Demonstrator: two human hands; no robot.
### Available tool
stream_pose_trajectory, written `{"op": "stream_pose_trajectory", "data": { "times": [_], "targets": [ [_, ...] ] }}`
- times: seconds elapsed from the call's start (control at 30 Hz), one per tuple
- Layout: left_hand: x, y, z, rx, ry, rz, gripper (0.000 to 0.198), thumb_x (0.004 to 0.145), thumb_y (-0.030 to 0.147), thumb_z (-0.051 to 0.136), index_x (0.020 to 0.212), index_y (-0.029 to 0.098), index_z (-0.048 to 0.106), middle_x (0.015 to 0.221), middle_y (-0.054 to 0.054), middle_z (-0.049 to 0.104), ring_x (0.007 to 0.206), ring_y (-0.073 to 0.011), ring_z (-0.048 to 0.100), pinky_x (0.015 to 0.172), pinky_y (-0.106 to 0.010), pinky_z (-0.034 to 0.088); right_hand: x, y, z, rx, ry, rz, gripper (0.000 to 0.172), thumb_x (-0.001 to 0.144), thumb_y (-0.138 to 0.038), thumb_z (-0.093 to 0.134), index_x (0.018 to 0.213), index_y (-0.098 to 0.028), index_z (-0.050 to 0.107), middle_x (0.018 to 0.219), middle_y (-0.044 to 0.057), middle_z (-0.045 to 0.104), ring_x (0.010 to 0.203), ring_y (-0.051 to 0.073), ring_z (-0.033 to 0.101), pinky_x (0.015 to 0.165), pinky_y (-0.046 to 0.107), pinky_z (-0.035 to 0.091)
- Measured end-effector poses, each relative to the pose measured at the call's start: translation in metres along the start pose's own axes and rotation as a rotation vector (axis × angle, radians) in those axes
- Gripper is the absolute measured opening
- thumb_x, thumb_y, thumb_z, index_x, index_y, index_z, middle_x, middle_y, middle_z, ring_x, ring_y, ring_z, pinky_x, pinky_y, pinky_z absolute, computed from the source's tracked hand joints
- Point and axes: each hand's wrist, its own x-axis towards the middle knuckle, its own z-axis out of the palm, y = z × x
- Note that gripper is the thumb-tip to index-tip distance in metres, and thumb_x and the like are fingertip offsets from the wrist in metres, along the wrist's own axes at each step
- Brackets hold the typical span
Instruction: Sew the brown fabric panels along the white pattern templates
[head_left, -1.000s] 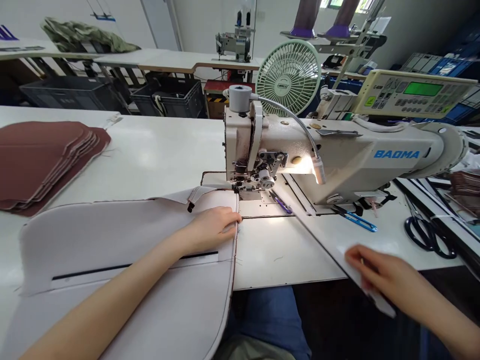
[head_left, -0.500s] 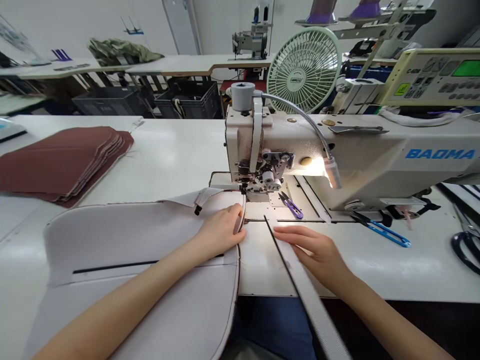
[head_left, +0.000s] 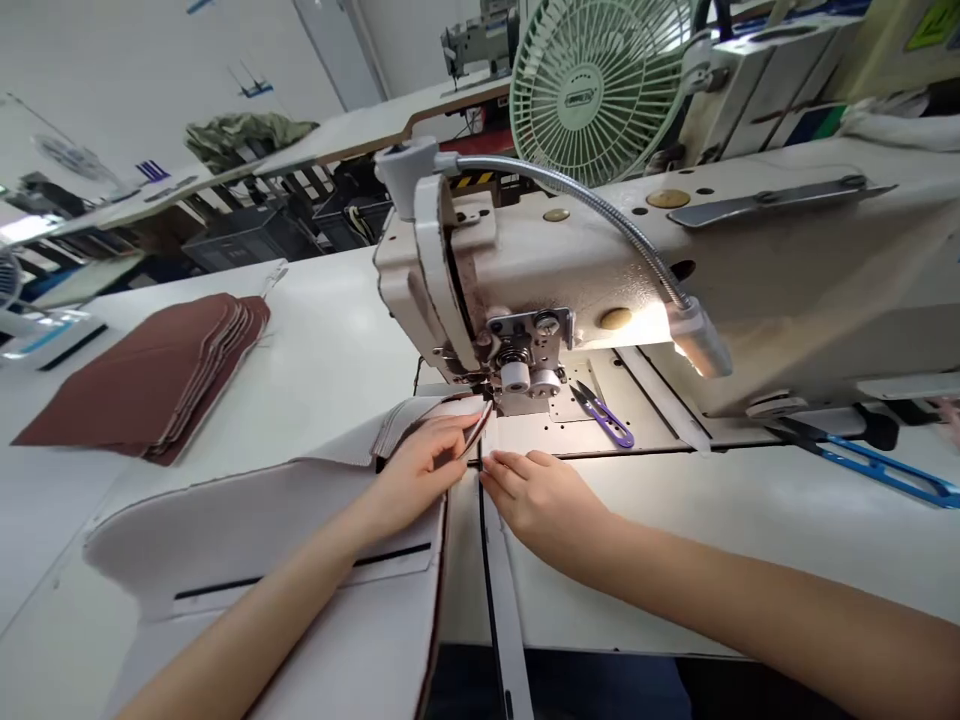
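A large pale fabric panel (head_left: 337, 640) with a dark reddish edge lies on the left, its far corner at the needle area of the sewing machine (head_left: 510, 370). My left hand (head_left: 416, 465) is closed on the panel's right edge, just in front of the presser foot, thumb and fingers pinching it. A long white strip with a black edge (head_left: 506, 610) runs from the machine down past the table's front edge. My right hand (head_left: 547, 505) pinches this strip near its upper end, close beside my left fingertips. The presser foot is partly hidden by machine parts.
Purple thread snips (head_left: 607, 418) lie on the machine bed, and blue-handled snips (head_left: 877, 465) farther right. A stack of brown panels (head_left: 150, 375) sits at the left. A lit lamp (head_left: 697, 335) hangs over the bed; a green fan (head_left: 592, 90) stands behind.
My right hand has moved left and forward with the strip, now beside the panel's edge at the machine. My left hand stays on the panel, whose far part is lifted more. The view has tilted and moved closer.
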Motion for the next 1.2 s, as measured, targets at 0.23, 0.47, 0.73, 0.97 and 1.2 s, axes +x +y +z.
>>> {"op": "stream_pose_trajectory", "data": {
  "times": [0.23, 0.47, 0.73, 0.97, 1.2],
  "targets": [
    [-0.003, -0.004, 0.001, -0.063, 0.020, -0.013, 0.015, 0.078, 0.021, 0.044, 0.066, 0.021, 0.034, 0.134, -0.006, 0.053, 0.127, -0.0242, 0.043, 0.102, -0.042, 0.040, 0.006, -0.001, 0.006, 0.001, 0.069, 0.004, 0.029, 0.087, -0.012, 0.055, 0.113, -0.002, 0.064, 0.117, 0.020, 0.065, 0.110, 0.027, 0.060, 0.075, 0.033, 0.052],
    [-0.001, 0.005, 0.008, 0.140, 0.019, 0.039, 0.016, 0.077, 0.017, 0.046, 0.064, 0.020, 0.039, 0.134, -0.008, 0.054, 0.126, -0.0259, 0.044, 0.098, -0.046, 0.044, 0.011, -0.001, 0.005, 0.047, 0.086, 0.041, 0.023, 0.087, -0.010, 0.054, 0.105, -0.004, 0.067, 0.105, 0.017, 0.070, 0.104, 0.026, 0.061, 0.072, 0.031, 0.051],
    [0.007, -0.014, 0.003, 0.342, -0.053, 0.269, 0.023, 0.088, 0.031, 0.046, 0.103, 0.018, 0.058, 0.131, -0.009, 0.055, 0.126, -0.0284, 0.042, 0.106, -0.048, 0.034, 0.014, 0.002, -0.002, 0.088, 0.024, 0.037, 0.018, 0.087, -0.006, 0.051, 0.091, -0.008, 0.068, 0.094, 0.014, 0.070, 0.094, 0.024, 0.062, 0.067, 0.030, 0.050],
    [0.015, -0.038, 0.013, 0.362, 0.040, 0.356, 0.030, 0.095, 0.026, 0.036, 0.117, 0.018, 0.054, 0.121, -0.008, 0.061, 0.133, -0.0246, 0.037, 0.109, -0.045, 0.031, 0.011, 0.003, -0.004, 0.018, -0.049, 0.007, 0.017, 0.084, -0.003, 0.052, 0.089, -0.008, 0.067, 0.099, 0.014, 0.069, 0.095, 0.022, 0.061, 0.071, 0.030, 0.050],
    [0.018, -0.034, 0.013, 0.294, 0.047, 0.343, 0.028, 0.093, 0.027, 0.038, 0.112, 0.019, 0.057, 0.118, -0.008, 0.061, 0.130, -0.0249, 0.039, 0.108, -0.045, 0.036, 0.007, 0.006, 0.003, -0.005, 0.098, 0.019, 0.022, 0.085, 0.000, 0.047, 0.090, -0.008, 0.068, 0.097, 0.013, 0.070, 0.099, 0.023, 0.061, 0.074, 0.030, 0.050]
  ]
}}
